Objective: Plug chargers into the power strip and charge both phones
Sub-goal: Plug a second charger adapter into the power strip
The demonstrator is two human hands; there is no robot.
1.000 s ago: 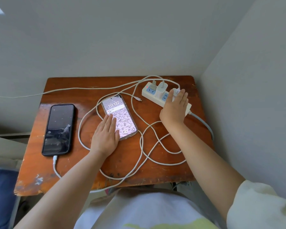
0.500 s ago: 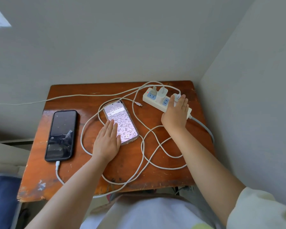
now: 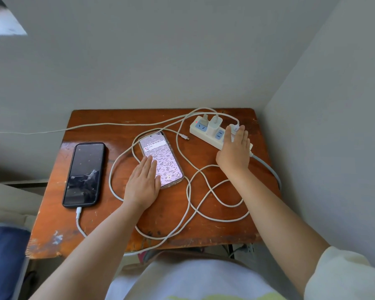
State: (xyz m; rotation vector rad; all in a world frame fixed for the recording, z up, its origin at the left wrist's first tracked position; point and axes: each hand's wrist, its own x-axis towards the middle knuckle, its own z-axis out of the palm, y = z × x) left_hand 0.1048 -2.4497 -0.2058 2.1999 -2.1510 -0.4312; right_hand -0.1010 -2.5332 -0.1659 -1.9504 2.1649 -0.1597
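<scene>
Power strip (image 3: pixel 206 131) w/ 2 chargers in, right hand (image 3: pixel 234 151) flat on it, left hand (image 3: pixel 143 184) flat on lit phone (image 3: pixel 167 156)

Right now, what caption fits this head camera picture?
Left hand on lit phone, right hand on power strip.

Left hand (image 3: pixel 143 185): palm down, fingers (image 3: pixel 148 164) straight and held together, pointing away from the body; fingertips lie flat on a lit phone (image 3: pixel 160 158), heel of the palm toward the counter (image 3: pixel 160 224). Left forearm: bare, runs from the lower left edge up to the wrist, roughly straight.

Right hand (image 3: pixel 234 151): palm down, fingers extended and slightly spread, resting over the near end of a power strip (image 3: pixel 206 135); fingertips reach a small plug there. Whether they pinch it cannot be told. Right forearm: bare, enters from the lower right; a pale short sleeve covers the upper arm.
</scene>
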